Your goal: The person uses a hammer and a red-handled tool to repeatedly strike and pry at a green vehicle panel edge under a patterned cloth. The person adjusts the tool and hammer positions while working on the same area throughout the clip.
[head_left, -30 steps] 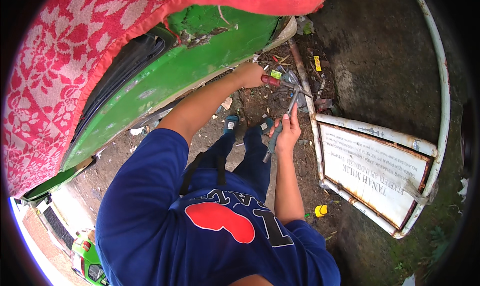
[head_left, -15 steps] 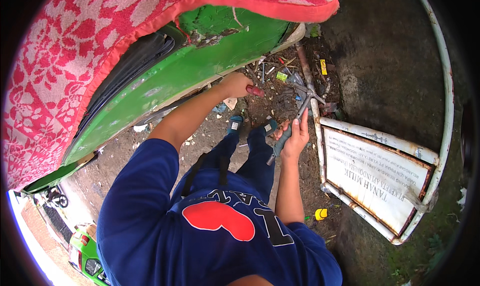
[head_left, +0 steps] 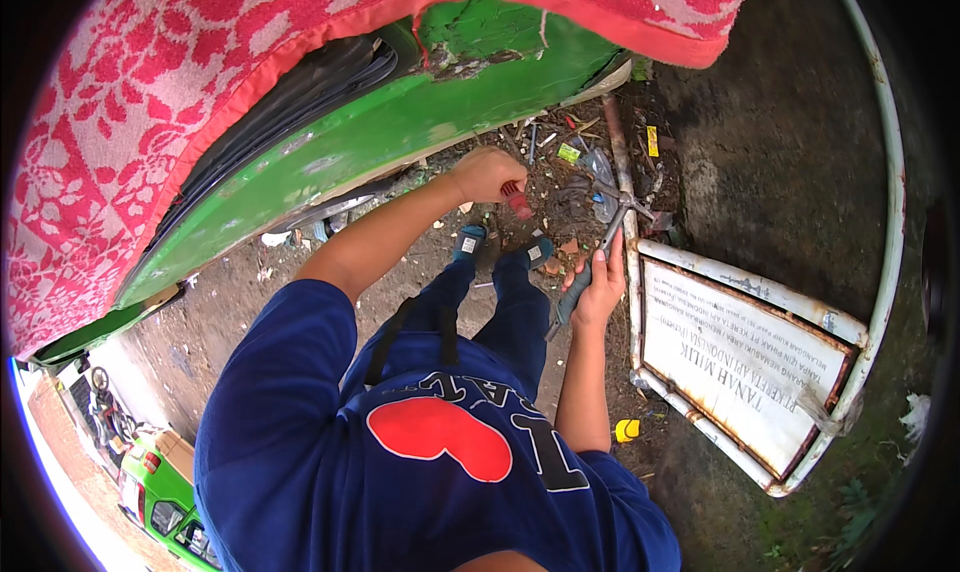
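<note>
My left hand (head_left: 485, 175) grips a short red object (head_left: 517, 200), perhaps a handle, angled down toward the ground near the green car panel (head_left: 330, 162). My right hand (head_left: 597, 290) is closed round the dark grey-green grip of a long metal tool (head_left: 610, 234). That tool's cross-shaped head points away from me, over a rusty pipe (head_left: 617, 137); whether it touches the pipe I cannot tell. The red object and the metal tool are apart. My feet stand on littered dirt below and between my hands.
A red-and-pink floral blanket (head_left: 120, 92) drapes over the car. At right, a white sign (head_left: 730, 362) in a rusty pipe frame lies beside dark concrete (head_left: 760, 142). A small yellow object (head_left: 627, 430) is on the ground. Another green vehicle (head_left: 160, 492) stands at lower left.
My left hand has drawn the red object away from the metal tool's head, lowered it and tipped it downward. My right hand and its tool have shifted slightly right; the view has shifted a little.
</note>
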Demonstrator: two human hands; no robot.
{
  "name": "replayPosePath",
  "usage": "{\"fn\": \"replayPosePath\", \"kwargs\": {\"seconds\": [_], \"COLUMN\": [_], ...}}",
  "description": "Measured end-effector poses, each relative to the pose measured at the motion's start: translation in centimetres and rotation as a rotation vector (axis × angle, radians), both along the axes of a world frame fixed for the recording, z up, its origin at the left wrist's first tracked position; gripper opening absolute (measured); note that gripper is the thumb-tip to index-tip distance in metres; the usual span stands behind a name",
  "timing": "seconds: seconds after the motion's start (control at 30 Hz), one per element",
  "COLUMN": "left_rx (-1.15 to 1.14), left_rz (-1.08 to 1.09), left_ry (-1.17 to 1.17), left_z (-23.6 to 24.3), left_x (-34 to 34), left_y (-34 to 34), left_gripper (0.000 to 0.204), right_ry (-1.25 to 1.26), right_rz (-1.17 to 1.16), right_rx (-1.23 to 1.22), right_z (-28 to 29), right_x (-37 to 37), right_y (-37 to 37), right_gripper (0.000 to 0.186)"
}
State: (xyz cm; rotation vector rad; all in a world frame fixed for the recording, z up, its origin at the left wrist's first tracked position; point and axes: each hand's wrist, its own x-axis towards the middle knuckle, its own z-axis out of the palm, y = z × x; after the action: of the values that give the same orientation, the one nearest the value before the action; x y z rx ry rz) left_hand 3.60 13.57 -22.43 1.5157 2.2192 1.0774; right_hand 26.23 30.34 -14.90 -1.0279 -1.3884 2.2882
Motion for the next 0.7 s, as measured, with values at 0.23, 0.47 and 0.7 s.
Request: {"fn": "replayPosePath", "kwargs": {"seconds": [0.23,0.47,0.7], "left_rx": [0.079,0.153,0.179], "left_rz": [-0.004,0.025,0.004], "left_ry": [-0.039,-0.125,-0.151], "left_z": [-0.5,0.2,0.9], "left_x": [0.0,-0.3,-0.6], "left_y": [-1.7,-2.2,-2.7], "left_gripper": [0.016,0.019,0.022], "right_ry": [-0.039,-0.051,-0.044], "right_rz": [0.032,0.108,0.292], "right_rx": [0.003,0.059,0.487], "right_z": [0.5,1.6,3.0], "right_x": [0.2,0.0,-0.2], "right_y": [-1.0,-1.7,-3.7], "right_gripper": [0.056,0.056,0.049]}}
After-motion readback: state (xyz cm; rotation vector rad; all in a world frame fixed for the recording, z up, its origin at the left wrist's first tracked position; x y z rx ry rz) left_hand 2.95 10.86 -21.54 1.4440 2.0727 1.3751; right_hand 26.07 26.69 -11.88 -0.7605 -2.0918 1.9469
